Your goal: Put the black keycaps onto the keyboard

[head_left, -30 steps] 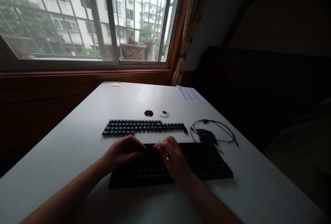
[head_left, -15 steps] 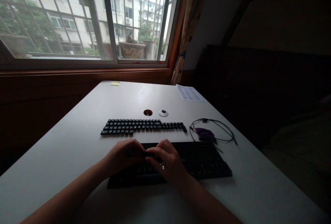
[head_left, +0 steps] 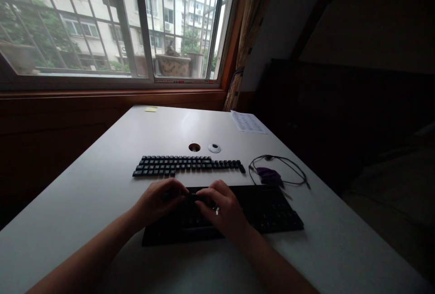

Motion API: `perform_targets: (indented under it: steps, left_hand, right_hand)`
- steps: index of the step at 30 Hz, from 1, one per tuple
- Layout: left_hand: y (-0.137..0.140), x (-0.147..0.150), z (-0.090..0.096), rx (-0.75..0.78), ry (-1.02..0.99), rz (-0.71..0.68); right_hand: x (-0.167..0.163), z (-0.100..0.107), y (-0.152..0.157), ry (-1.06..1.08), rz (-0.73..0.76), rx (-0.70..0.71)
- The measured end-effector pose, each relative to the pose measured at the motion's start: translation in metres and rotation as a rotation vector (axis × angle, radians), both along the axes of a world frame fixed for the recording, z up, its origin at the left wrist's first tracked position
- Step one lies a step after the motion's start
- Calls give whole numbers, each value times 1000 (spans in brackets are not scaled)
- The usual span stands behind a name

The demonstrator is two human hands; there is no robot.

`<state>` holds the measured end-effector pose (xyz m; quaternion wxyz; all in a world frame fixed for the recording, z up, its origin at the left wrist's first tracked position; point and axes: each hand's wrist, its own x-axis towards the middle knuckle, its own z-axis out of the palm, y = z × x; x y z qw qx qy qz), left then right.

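A black keyboard [head_left: 268,210] lies flat on the white table, its details lost in shadow. Over its left half, my left hand [head_left: 158,201] is closed in a curl, with something small and dark at the thumb and fingertips. Close beside it my right hand [head_left: 220,205], a ring on one finger, pinches towards the same spot. Whatever dark piece is between the fingers is too shaded to name. Beyond the keyboard, loose black keycaps [head_left: 176,165] are laid out in rows.
Right of the keycaps are a coiled black cable [head_left: 299,167] and a purple cloth-like item [head_left: 269,176]. Farther back on the white table [head_left: 84,185] are a round hole [head_left: 194,147], a white ring-shaped cover [head_left: 214,148], a printed sheet [head_left: 249,122] and a yellow note [head_left: 151,109].
My hands have drawn slightly apart at the fingertips and risen a little in the picture. The keyboard and the rows of keycaps lie as before.
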<state>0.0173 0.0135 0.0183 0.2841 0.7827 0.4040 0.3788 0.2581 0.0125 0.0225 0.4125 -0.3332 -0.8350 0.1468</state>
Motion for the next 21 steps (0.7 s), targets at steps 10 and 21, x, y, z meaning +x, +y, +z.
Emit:
perform_targets:
  steps: [10, 21]
  left_hand:
    - [13, -43, 1, 147, -224, 577]
    - [23, -54, -9, 143, -104, 571]
  right_hand:
    - [0, 6, 21, -94, -73, -21]
    - [-43, 6, 66, -386, -114, -142]
